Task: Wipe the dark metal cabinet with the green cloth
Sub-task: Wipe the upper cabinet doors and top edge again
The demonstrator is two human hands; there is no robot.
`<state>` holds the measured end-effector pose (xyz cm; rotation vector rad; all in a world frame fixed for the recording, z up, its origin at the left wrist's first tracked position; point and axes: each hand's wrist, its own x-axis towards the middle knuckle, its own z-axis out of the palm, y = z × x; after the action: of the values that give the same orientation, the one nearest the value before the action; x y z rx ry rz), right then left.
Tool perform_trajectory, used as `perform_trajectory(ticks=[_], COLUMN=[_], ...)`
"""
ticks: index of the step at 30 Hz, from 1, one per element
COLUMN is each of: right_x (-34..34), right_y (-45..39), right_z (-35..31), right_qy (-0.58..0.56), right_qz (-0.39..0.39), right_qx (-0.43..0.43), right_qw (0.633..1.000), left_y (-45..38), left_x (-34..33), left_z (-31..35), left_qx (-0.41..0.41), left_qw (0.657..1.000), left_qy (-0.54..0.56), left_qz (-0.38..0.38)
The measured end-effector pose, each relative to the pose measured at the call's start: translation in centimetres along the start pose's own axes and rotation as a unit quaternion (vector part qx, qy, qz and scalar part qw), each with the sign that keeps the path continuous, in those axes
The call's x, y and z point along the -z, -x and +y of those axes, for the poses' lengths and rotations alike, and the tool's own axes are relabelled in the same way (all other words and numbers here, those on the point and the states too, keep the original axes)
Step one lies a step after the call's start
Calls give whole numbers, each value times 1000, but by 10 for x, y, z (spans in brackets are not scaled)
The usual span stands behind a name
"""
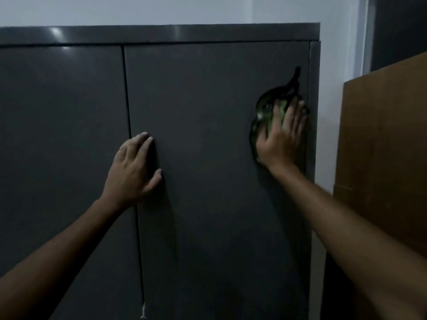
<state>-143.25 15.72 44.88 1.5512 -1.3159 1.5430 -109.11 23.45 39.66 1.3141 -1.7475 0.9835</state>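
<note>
The right hand (pixel 280 139) presses the green cloth (pixel 265 116) with flat fingers (pixel 293 116) near the right edge of the dark metal cabinet (pixel 208 204), the left hand (pixel 132 167) rests open, so wiping seems underway with much left.

The cloth (pixel 265 116) lies under the right hand (pixel 283 137) on the cabinet (pixel 208 204), left hand (pixel 134 167) leftward.

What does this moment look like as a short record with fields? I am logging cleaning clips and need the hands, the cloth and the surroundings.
surface: dark metal cabinet, two closed doors, seam between them
cloth: green cloth, bunched, flat against the right door near its right edge
right hand: right hand presses the cloth to the door, fingers spread
left hand: left hand rests flat on the right door beside the seam, holding nothing
beside cabinet: brown board on the right, pale wall behind
</note>
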Motion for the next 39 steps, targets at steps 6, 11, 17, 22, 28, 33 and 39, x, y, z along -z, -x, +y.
perform_trajectory(ticks=[6,11,17,22,28,33,39], right_x=[-9,-47,-19,-26,-81,-96,-66], right_y=[-116,20,58,-16,46,260,212], right_z=[-124,-143,0,-96,-256,-193,-120], right_qy=[-3,-11,1,-26,-62,30,56], right_qz=[46,-66,-69,9,-16,-199,-128], right_qx=[-15,362,380,110,269,530,384], right_qw=[999,930,922,994,961,824,913], left_y=[1,11,43,59,83,98,118], left_x=[-5,1,7,20,36,42,42], left_z=[-3,-7,-32,-60,-109,-149,-191], left_qx=[-8,-4,6,58,66,45,-27], left_qw=[1000,999,1000,997,997,999,996], left_qy=[-4,11,15,20,4,1,-16], left_qz=[24,38,25,39,48,0,-85])
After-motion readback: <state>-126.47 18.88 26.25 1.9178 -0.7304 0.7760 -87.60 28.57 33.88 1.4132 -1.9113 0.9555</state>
